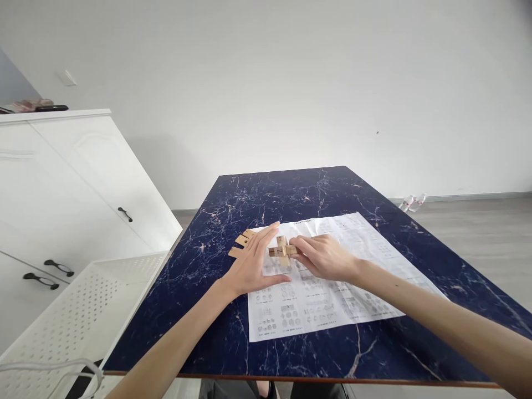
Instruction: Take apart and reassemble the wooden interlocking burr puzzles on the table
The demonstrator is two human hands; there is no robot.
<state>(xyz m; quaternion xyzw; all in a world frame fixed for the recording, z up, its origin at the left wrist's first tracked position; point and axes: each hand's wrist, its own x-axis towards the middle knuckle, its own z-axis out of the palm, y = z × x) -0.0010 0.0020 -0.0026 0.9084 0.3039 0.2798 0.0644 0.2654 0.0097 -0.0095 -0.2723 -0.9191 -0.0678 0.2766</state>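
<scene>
**A:** What do you have between your hands right now?

**B:** A small wooden puzzle, a cross of notched bars, sitting on the instruction sheet on the desk. Your right hand pinches one bar end at the puzzle's right side with thumb and fingertips. Your left hand lies flat and released, fingers stretched out, just left of the puzzle; I cannot tell whether it touches it.

**A:** How will it handle?

**B:** By the look of it, it is light and stiff, with dry wood that grips well. The risk is the joints: the bars look only slotted together, so you could pull one loose by tugging a single end. Take hold across the middle, where the bars cross, or steady it from both sides.

**A:** Which way does it point?

**B:** It has no single long axis. One bar runs side to side, from your left hand towards your right; another crosses it, running away from you. A third may stand upright, but it is too small to be sure.

**A:** Anything else close by?

**B:** Loose wooden pieces lie partly under your left fingers, on the far-left side.
</scene>
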